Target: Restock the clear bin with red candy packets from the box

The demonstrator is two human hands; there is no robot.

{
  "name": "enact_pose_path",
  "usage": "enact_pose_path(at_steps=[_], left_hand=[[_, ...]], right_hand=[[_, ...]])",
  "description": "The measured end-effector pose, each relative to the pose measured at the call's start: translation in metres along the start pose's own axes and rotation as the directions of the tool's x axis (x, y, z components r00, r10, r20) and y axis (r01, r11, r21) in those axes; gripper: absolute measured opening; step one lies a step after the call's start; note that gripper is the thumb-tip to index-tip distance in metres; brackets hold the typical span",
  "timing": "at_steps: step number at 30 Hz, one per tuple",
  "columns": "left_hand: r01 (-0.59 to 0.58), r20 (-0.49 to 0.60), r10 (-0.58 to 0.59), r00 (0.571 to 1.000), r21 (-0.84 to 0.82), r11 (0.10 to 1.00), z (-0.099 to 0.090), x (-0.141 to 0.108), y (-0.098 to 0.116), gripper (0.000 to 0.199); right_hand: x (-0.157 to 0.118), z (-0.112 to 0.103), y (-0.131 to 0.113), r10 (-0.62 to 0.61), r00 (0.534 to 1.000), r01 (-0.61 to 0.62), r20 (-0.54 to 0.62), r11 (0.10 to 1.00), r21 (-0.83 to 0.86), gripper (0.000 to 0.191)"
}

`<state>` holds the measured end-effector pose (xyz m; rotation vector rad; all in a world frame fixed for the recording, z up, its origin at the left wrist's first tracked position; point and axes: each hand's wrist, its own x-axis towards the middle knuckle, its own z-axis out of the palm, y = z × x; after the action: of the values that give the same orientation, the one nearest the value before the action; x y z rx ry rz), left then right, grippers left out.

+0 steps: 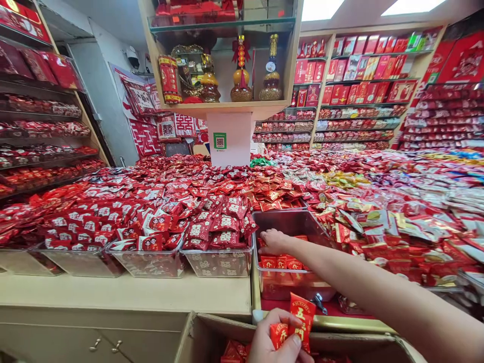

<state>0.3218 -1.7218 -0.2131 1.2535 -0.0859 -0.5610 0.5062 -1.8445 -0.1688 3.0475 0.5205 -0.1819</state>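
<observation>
My left hand (280, 343) is closed on small red packets with gold lettering (302, 315), at least two of them, fanned between thumb and fingers. It is above an open cardboard box (219, 322) in which more red packets (234, 351) lie. My right arm stretches across to a clear plastic bin (291, 217), partly filled with the same kind of red packets (282, 263). Inside that bin, near its left wall, my right hand (273, 242) has its fingers curled downward. Its fingertips are partly hidden, so what they grip cannot be made out.
Left of the bin, clear bins (217, 264) heaped with dark red packets stand along a cream ledge (124, 292). Heaped wrapped goods (397, 227) spread to the right. A small metal clip (319, 302) lies before the bin. A display cabinet (227, 108) overhangs the middle.
</observation>
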Motion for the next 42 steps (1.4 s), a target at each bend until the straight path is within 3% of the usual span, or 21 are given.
enact_pose_path(at_steps=[5, 15, 24, 29, 36, 42], left_hand=[[-0.102, -0.022, 0.102, 0.995, -0.007, 0.995, 0.001, -0.003, 0.015, 0.036], [-0.11, 0.003, 0.11, 0.994, -0.005, 0.994, 0.001, -0.005, 0.015, 0.032], [-0.127, -0.01, 0.127, 0.992, -0.01, 0.992, 0.001, -0.004, 0.012, 0.034], [-0.115, 0.01, 0.115, 0.993, 0.004, 0.993, -0.001, -0.002, 0.009, 0.035], [-0.059, 0.025, 0.058, 0.998, 0.025, 0.998, -0.003, 0.001, 0.009, 0.036], [-0.024, 0.008, 0.024, 1.0, -0.041, 0.999, -0.004, 0.003, 0.006, 0.035]], right_hand=[[0.002, 0.0, 0.002, 0.012, 1.0, -0.012, 0.016, 1.0, 0.002, 0.05], [0.001, -0.003, 0.009, 0.039, 0.998, -0.038, 0.049, 0.999, -0.012, 0.036], [0.0, -0.003, 0.009, 0.021, 0.997, -0.02, 0.069, 1.0, -0.015, 0.037], [-0.005, -0.008, 0.004, 0.015, 0.997, -0.013, 0.074, 1.0, -0.024, 0.05], [-0.002, -0.004, -0.001, -0.025, 0.999, 0.027, 0.035, 0.997, -0.066, 0.045], [-0.002, -0.004, -0.003, -0.041, 0.999, 0.043, 0.031, 0.997, -0.057, 0.051]])
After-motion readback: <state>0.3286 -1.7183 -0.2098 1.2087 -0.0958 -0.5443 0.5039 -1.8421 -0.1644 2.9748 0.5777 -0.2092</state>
